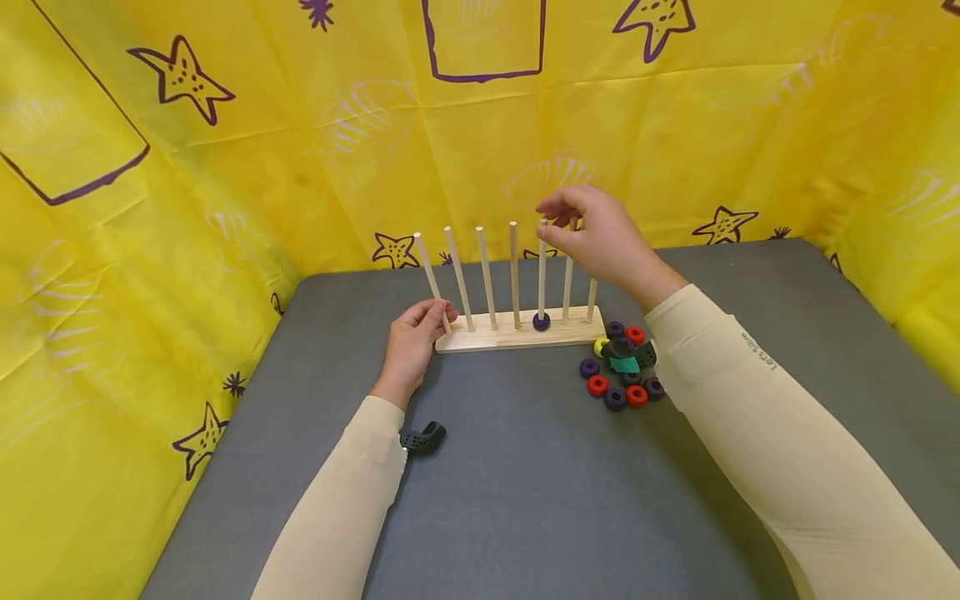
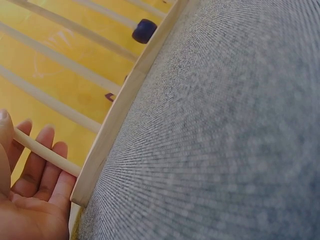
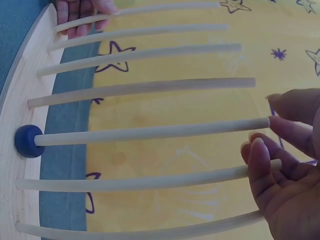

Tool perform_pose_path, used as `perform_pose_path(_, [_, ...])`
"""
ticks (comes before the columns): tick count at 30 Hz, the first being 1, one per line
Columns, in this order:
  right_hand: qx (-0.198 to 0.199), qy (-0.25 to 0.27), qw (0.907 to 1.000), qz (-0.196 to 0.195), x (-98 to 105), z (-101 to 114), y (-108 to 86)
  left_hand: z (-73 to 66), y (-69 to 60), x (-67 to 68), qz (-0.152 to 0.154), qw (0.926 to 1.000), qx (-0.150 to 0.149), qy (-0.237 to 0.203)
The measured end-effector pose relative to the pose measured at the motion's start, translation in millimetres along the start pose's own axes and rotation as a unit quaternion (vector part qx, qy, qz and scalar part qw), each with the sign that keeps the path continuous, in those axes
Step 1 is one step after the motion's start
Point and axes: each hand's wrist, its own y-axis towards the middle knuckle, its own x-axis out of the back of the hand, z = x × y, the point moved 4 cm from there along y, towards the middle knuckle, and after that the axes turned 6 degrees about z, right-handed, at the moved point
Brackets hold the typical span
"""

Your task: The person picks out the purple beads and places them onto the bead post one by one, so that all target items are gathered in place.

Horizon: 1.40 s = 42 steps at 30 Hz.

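A pale wooden rack [image 1: 487,340] with several upright pegs stands on the grey table. My left hand [image 1: 412,342] grips the leftmost peg [image 2: 52,156] low down, thumb on one side and fingers behind it. One dark blue ring [image 1: 541,322] sits at the foot of the third peg from the right [image 3: 150,134]. At the top of that peg is my right hand [image 1: 600,233], its fingers parted and loosely bent, with no ring between them. In the right wrist view, its fingertips are beside the tops of this peg and the neighbouring one [image 3: 135,185].
Loose red rings [image 1: 597,385], dark blue rings [image 1: 615,399] and a yellow ring [image 1: 600,347] lie right of the rack, partly under the right wrist's black camera mount [image 1: 643,354]. Behind the table hangs a yellow cloth [image 1: 300,167] with starfish drawings.
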Motion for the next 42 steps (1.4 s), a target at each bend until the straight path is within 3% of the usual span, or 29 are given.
perform_pose_path(8, [-0.011, 0.064, 0.9978, 0.013, 3.2, 0.3, -4.1, 0.5, -0.4, 0.5, 0.000, 1.0000, 0.000, -0.001])
perform_pose_path(22, [-0.002, 0.177, 0.9841, 0.017, 13.3, 1.5, -13.5, 1.2, -0.1, 0.9, -0.002, 1.0000, 0.004, 0.003])
perform_pose_path(42, [0.010, 0.197, 0.9802, -0.015, 35.6, -10.6, -32.6, 0.4, -0.6, 1.0, 0.004, 1.0000, 0.007, 0.001])
